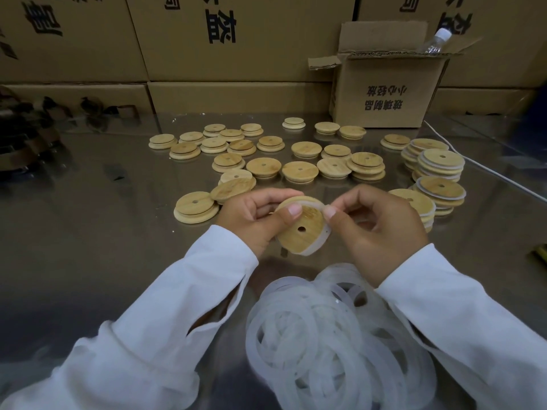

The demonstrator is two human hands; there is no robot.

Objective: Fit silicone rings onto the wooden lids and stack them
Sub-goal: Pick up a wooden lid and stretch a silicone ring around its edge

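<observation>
Gripping the wooden lid (296, 236), left hand (251, 217) curls round it; right hand (381, 229) pinches silicone ring (318, 243).

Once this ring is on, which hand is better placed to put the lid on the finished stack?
Probably the right hand, which pinches the ring. The stack of ringed lids sits just beyond it, while the left hand, gripping the lid, would have to reach across.

Long white sleeves (165, 315) on both arms, loose, creased; left cuff slit; hands bare.
</observation>
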